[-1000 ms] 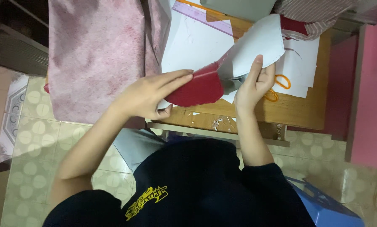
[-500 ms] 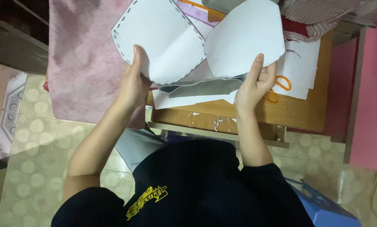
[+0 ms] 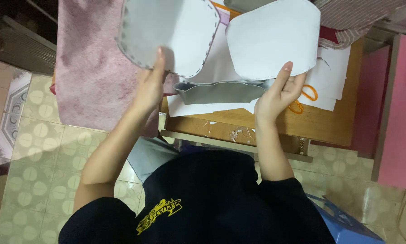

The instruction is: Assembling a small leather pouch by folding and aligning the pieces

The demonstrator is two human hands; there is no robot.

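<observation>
I hold a cut piece of white-grey material spread open above the wooden table (image 3: 329, 124). My left hand (image 3: 149, 86) pinches its left flap (image 3: 171, 31), a rounded panel with a dotted line along its edge. My right hand (image 3: 280, 92) grips the right flap (image 3: 273, 40), a plain white rounded panel. A grey folded strip (image 3: 221, 91) joins the two flaps low between my hands. White paper sheets (image 3: 212, 107) lie on the table under the piece.
Orange-handled scissors (image 3: 302, 99) lie on the table right of my right hand. A pink towel (image 3: 92, 68) hangs at the left. A pink cabinet (image 3: 399, 113) stands at the right, a blue box (image 3: 343, 223) on the tiled floor.
A red surface showed between my hands a second ago. Both hands have since unfolded the piece and raised it, spreading the two white flaps apart.
</observation>
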